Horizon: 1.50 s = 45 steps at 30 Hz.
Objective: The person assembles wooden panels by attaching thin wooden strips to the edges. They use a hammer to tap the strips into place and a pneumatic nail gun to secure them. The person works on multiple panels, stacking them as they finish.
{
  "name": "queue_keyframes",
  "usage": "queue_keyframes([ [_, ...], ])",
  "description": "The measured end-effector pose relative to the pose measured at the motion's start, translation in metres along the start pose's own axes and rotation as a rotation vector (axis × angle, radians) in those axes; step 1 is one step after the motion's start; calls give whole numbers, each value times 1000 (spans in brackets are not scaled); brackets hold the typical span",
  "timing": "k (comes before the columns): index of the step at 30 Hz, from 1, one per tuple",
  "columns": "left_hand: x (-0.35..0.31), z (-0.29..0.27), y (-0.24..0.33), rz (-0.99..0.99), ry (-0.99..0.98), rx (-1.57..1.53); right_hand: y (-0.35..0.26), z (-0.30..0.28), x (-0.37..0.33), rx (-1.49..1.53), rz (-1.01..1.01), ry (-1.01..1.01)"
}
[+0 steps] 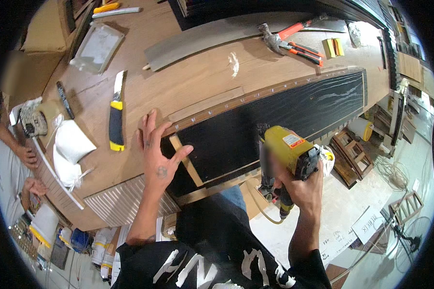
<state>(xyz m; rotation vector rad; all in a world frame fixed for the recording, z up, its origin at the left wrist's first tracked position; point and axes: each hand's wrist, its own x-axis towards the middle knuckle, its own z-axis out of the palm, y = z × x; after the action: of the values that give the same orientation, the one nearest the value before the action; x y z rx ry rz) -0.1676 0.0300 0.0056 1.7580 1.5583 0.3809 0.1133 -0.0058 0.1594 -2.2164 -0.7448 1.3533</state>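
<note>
My right hand (305,187) is wrapped round the handle of a yellow nail gun (285,147), whose nose stands over the near edge of a long black wood-grained panel (275,113). From its handle hangs a pale hose (253,204). My left hand (158,161) lies with fingers spread at the panel's left end. Its fingertips rest by the far wooden edge strip (217,111), and its thumb touches a short light wooden crosspiece (186,159). Whether the nose touches the wood is hidden.
A utility knife (116,111), a marker (65,100) and a white bag (72,147) lie left on the workbench (144,89). Beyond the panel are a grey board (197,41), a hammer (275,38) and orange-handled pliers (304,52). Another person's hands (28,156) show at far left.
</note>
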Motion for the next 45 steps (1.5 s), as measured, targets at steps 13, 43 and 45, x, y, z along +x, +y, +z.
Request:
queue_keyframes([
  [13,0,-5,-1,-17,-62,28,-30,-1,45,-6,70,25],
  [43,2,-5,1,-33,-90,44,-31,4,46,-42,155,-33],
  [45,1,-6,1,-33,-90,46,-24,8,43,-63,72,-67],
])
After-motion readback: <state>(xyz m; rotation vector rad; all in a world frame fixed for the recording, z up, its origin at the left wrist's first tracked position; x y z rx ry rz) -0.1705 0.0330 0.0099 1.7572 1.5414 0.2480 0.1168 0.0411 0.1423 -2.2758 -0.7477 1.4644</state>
